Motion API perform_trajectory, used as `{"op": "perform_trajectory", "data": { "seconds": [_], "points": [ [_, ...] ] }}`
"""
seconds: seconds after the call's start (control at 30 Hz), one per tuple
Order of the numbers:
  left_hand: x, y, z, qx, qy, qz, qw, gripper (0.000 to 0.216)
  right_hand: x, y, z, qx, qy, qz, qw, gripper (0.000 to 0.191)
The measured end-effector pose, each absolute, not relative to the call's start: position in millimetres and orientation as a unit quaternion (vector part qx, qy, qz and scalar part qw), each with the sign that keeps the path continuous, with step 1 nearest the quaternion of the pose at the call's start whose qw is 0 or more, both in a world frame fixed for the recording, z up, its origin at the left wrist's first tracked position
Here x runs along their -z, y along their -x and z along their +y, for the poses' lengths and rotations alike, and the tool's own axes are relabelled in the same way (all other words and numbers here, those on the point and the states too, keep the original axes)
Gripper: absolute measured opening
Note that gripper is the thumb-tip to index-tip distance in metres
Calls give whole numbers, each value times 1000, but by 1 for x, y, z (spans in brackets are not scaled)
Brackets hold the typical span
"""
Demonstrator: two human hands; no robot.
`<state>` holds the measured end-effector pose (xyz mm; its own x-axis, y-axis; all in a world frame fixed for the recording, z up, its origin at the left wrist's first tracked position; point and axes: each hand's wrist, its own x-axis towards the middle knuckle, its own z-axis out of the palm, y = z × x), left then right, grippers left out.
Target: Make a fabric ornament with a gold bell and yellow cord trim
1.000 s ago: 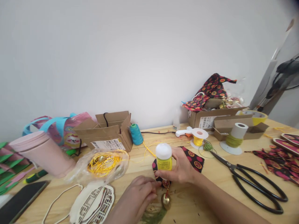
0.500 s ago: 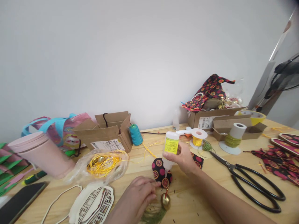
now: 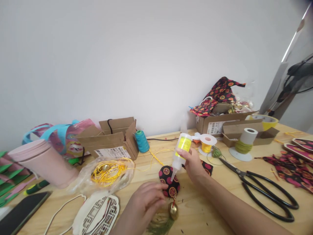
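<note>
My right hand (image 3: pixel 195 164) is closed round a clear squeeze bottle with a yellow label (image 3: pixel 183 146), held tilted with its nozzle pointing down. The nozzle tip is at the face of a dark fabric-covered piece (image 3: pixel 166 178) with red and gold round patterns. My left hand (image 3: pixel 148 200) lies at the left edge of that piece, fingers stretched out, fingertips against its edge. A gold bell (image 3: pixel 173 211) hangs from the piece's lower end on a red cord. Green tassel threads (image 3: pixel 160 227) lie below, partly behind my left hand. Another patterned piece (image 3: pixel 207 167) lies behind my right hand.
Large black-handled scissors (image 3: pixel 254 184) lie at right, near a yellow thread spool (image 3: pixel 206 147) and fabric scraps (image 3: pixel 286 171). Cardboard boxes (image 3: pixel 117 140) line the wall with a teal thread cone (image 3: pixel 142 142). At left are a pink tumbler (image 3: pixel 45 163), a phone (image 3: pixel 23 212) and wooden cutouts (image 3: pixel 96 215).
The bottle has tilted from near upright, its base swinging right and its nozzle shifting left and up on the piece. My left fingers have lifted slightly and moved up along the edge.
</note>
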<state>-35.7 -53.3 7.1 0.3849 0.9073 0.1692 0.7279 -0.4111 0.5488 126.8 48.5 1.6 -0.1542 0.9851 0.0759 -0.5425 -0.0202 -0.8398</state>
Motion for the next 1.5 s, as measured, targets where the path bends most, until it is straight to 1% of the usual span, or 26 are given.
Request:
{"op": "perform_trajectory", "data": {
  "seconds": [0.1, 0.23, 0.33, 0.53, 0.63, 0.83, 0.93, 1.0, 1.2, 1.5],
  "points": [
    [-5, 25, -42, -268, -775, 530, 217, 15, 0, -126, 54, -669, 282, -328, 605, 28],
    [6, 17, -25, -264, -776, 531, 213, 15, -1, -125, 54, -688, 267, -297, 606, 26],
    [15, 19, -18, -258, -795, 514, 193, 15, -2, -125, 54, -697, 258, -288, 604, 25],
    [25, 24, -16, -250, -839, 469, 117, 15, -1, -126, 56, -708, 252, -272, 601, 25],
    [24, 25, -16, -247, -849, 454, 107, 16, -1, -127, 56, -710, 253, -268, 600, 25],
    [14, 34, -26, -200, -852, 463, 138, 26, -3, -127, 55, -708, 253, -263, 605, 25],
    [12, 38, -30, -147, -875, 446, 121, 31, -3, -127, 55, -708, 254, -261, 605, 25],
    [13, 39, -32, -134, -888, 429, 96, 34, -3, -127, 55, -708, 254, -262, 605, 24],
    [16, 38, -31, -149, -901, 404, 49, 31, -2, -127, 56, -706, 252, -264, 606, 22],
    [16, 39, -33, -144, -895, 417, 68, 30, -3, -127, 56, -706, 258, -259, 606, 21]
  ]
}}
